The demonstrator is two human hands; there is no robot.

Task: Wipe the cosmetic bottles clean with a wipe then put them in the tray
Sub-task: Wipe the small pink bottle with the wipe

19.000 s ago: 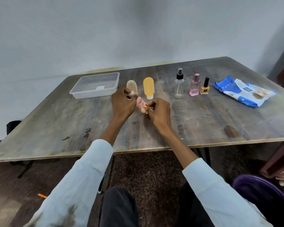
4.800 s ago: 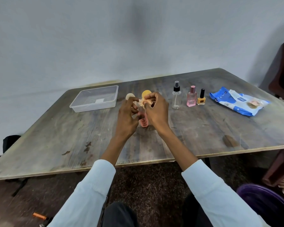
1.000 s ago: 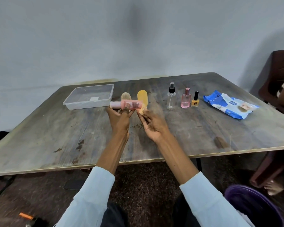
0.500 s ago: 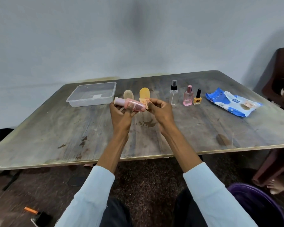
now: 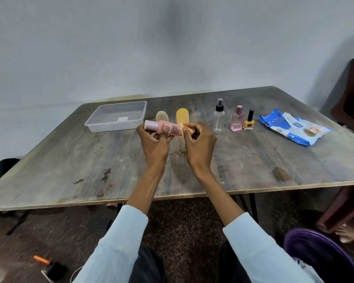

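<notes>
**Pink tube held crosswise in left hand; wipe pressed to its end by right hand**

The left hand (image 5: 154, 142) is seen raised above the table (image 5: 90, 160), fingers and thumb curled round the middle of the pink tube (image 5: 164, 128). The tube is held nearly level, its pale cap end pointing left past the fingers and its printed body running right. The right hand (image 5: 198, 144) is closed on a small crumpled wipe (image 5: 186, 130), pinched between thumb and fingertips and touching the tube's right end. The two hands are just beside each other, the tube bridging them.

Handling, as judged: the tube looks like small, light plastic, probably somewhat squeezable, and smooth enough to turn slippery once damp. A hold round the mid-body, as now, is judged sound; the cap end would be a poorer hold, since a cap can twist or pop. The wipe is soft and limp and is likely to need bunching to be pressed firmly.

Outward from the hands: a beige bottle (image 5: 162, 117) and an orange bottle (image 5: 182, 118) lie flat just behind them. The clear plastic tray (image 5: 94, 127) sits to the left, near the tube's cap end, with no bottle seen in it. To the right stand a clear spray bottle (image 5: 219, 119), a pink perfume bottle (image 5: 237, 120) and a yellow nail polish bottle (image 5: 249, 122), close together; these are probably glass in part and are judged more fragile. Further right lies the blue wipes pack (image 5: 294, 126).
</notes>
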